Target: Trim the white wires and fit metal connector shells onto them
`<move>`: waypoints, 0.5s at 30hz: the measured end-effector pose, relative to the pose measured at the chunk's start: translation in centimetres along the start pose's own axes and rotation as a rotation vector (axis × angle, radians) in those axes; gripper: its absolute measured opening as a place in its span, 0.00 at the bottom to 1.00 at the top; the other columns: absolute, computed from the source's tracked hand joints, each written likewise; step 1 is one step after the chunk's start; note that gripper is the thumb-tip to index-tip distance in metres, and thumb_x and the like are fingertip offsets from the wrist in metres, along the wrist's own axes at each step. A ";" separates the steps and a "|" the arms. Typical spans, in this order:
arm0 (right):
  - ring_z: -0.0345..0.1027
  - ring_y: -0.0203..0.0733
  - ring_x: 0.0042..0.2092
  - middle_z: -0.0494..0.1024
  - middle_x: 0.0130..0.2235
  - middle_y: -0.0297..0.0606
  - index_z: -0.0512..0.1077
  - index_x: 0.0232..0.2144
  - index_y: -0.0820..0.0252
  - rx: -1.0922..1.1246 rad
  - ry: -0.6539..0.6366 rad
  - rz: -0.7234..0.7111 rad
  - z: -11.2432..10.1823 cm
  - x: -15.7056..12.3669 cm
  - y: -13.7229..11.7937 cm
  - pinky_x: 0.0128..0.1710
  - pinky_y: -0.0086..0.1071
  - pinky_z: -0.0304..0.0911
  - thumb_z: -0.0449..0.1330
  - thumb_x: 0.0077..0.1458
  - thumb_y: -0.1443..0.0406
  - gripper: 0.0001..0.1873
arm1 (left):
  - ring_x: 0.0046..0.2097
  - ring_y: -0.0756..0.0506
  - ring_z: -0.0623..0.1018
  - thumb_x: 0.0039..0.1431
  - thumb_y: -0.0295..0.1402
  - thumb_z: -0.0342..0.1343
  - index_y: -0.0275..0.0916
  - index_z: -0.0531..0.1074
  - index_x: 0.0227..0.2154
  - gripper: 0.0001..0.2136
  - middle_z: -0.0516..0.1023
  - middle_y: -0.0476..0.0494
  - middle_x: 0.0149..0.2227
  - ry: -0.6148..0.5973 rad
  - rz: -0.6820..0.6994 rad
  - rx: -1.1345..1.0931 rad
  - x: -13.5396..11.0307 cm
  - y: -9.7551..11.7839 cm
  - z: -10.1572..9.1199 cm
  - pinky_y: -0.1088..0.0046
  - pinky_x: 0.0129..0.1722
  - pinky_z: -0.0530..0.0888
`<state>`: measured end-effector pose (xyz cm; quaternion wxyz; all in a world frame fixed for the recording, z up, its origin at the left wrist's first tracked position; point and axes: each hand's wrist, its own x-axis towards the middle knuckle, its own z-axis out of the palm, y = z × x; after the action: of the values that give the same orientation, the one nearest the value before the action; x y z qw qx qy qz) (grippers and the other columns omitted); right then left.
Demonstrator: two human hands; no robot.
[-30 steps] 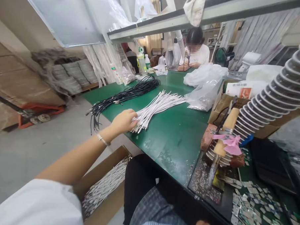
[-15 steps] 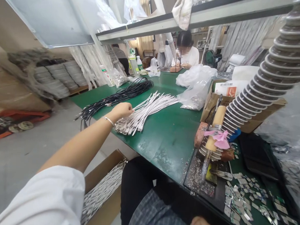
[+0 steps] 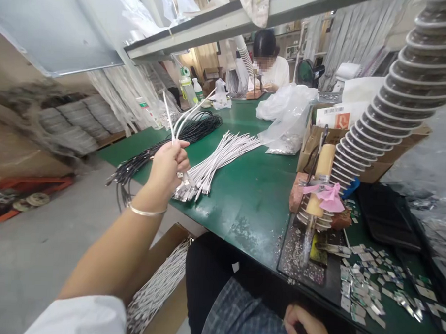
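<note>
My left hand (image 3: 168,165) is raised above the table edge with its fingers closed round a few white cables (image 3: 174,123) that stick up and bend away from it. Just right of it, a fan-shaped pile of white cables (image 3: 223,154) lies on the green table (image 3: 258,203), metal plugs toward me. A bundle of black cables (image 3: 180,138) lies behind that pile. My right hand (image 3: 308,328) rests on my lap at the bottom edge, fingers curled; whether it holds anything is hidden.
A soldering iron in a coil stand (image 3: 315,200) sits at right, with a ribbed white hose (image 3: 399,101) above it. Small metal parts (image 3: 376,292) litter the mat. A cardboard box of white cables (image 3: 158,287) stands by my knee. Clear plastic bags (image 3: 288,115) and another person (image 3: 267,70) are farther back.
My left hand closed on a few white cables in the pile and lifted them up off the table. My right hand has come further into view on my lap.
</note>
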<state>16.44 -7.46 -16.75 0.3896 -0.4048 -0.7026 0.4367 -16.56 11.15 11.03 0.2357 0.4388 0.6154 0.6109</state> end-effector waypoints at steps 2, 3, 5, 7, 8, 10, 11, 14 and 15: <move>0.71 0.39 0.24 0.72 0.22 0.31 0.66 0.23 0.54 -0.012 -0.012 -0.007 0.0 0.4 -0.7 0.25 0.27 0.68 0.56 0.49 0.69 0.06 | 0.14 0.55 0.56 0.66 0.36 0.43 0.40 0.64 0.31 0.10 0.55 0.59 0.17 0.003 0.062 -0.084 -1.5 -1.5 1.5 0.82 0.15 0.57; 0.70 0.39 0.24 0.72 0.23 0.31 0.66 0.23 0.54 -0.018 -0.013 -0.009 0.1 0.6 -1.1 0.25 0.27 0.68 0.55 0.49 0.69 0.06 | 0.15 0.55 0.58 0.66 0.38 0.44 0.41 0.64 0.32 0.09 0.57 0.59 0.18 -0.004 0.079 -0.114 -2.4 -2.5 2.3 0.82 0.16 0.59; 0.70 0.38 0.25 0.72 0.23 0.31 0.65 0.23 0.55 -0.030 -0.004 -0.010 0.4 0.7 -1.7 0.26 0.27 0.67 0.54 0.49 0.70 0.06 | 0.18 0.54 0.65 0.64 0.40 0.49 0.40 0.65 0.33 0.09 0.62 0.58 0.19 -0.053 0.072 -0.143 -4.0 -4.9 3.6 0.82 0.19 0.64; 0.69 0.38 0.25 0.71 0.23 0.31 0.64 0.23 0.55 -0.034 0.014 -0.005 0.7 0.7 -2.0 0.25 0.26 0.66 0.54 0.49 0.70 0.07 | 0.20 0.53 0.69 0.60 0.41 0.56 0.38 0.67 0.31 0.10 0.67 0.55 0.19 -0.141 0.023 -0.142 -5.4 -6.9 4.4 0.81 0.20 0.66; 0.69 0.38 0.25 0.71 0.23 0.31 0.63 0.22 0.55 -0.030 0.015 0.001 0.8 0.6 -2.1 0.25 0.26 0.66 0.54 0.49 0.71 0.07 | 0.20 0.53 0.70 0.58 0.41 0.58 0.38 0.68 0.31 0.11 0.68 0.55 0.19 -0.186 -0.004 -0.143 -5.9 -7.6 4.5 0.81 0.20 0.66; 0.68 0.38 0.25 0.71 0.23 0.31 0.62 0.22 0.56 -0.015 0.009 0.016 1.0 0.5 -2.1 0.25 0.27 0.65 0.55 0.48 0.71 0.07 | 0.20 0.53 0.69 0.57 0.41 0.59 0.37 0.69 0.31 0.11 0.68 0.55 0.19 -0.232 -0.040 -0.164 -6.6 -7.9 4.3 0.81 0.20 0.66; 0.68 0.38 0.26 0.71 0.24 0.31 0.63 0.22 0.56 -0.005 -0.001 0.026 1.0 0.4 -2.1 0.26 0.27 0.65 0.55 0.48 0.71 0.07 | 0.20 0.53 0.68 0.58 0.42 0.58 0.38 0.69 0.31 0.11 0.67 0.55 0.19 -0.240 -0.056 -0.184 -6.9 -7.6 3.9 0.81 0.20 0.66; 0.67 0.37 0.27 0.71 0.26 0.33 0.63 0.23 0.57 0.085 -0.061 0.114 1.2 0.7 -2.7 0.27 0.28 0.62 0.55 0.51 0.69 0.07 | 0.18 0.55 0.63 0.61 0.43 0.54 0.39 0.67 0.33 0.11 0.60 0.58 0.18 -0.269 -0.134 -0.242 -8.6 -6.3 2.2 0.82 0.18 0.61; 0.65 0.36 0.26 0.70 0.26 0.33 0.63 0.23 0.57 0.148 -0.085 0.173 1.3 1.0 -3.3 0.26 0.27 0.60 0.55 0.52 0.68 0.07 | 0.16 0.55 0.60 0.62 0.44 0.52 0.40 0.66 0.33 0.12 0.57 0.59 0.17 -0.290 -0.171 -0.252 -9.7 -6.0 1.6 0.81 0.17 0.59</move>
<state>14.18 -7.89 -13.94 0.3489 -0.4154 -0.6468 0.5361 -11.82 4.75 2.64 0.4257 0.4356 0.5286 0.5913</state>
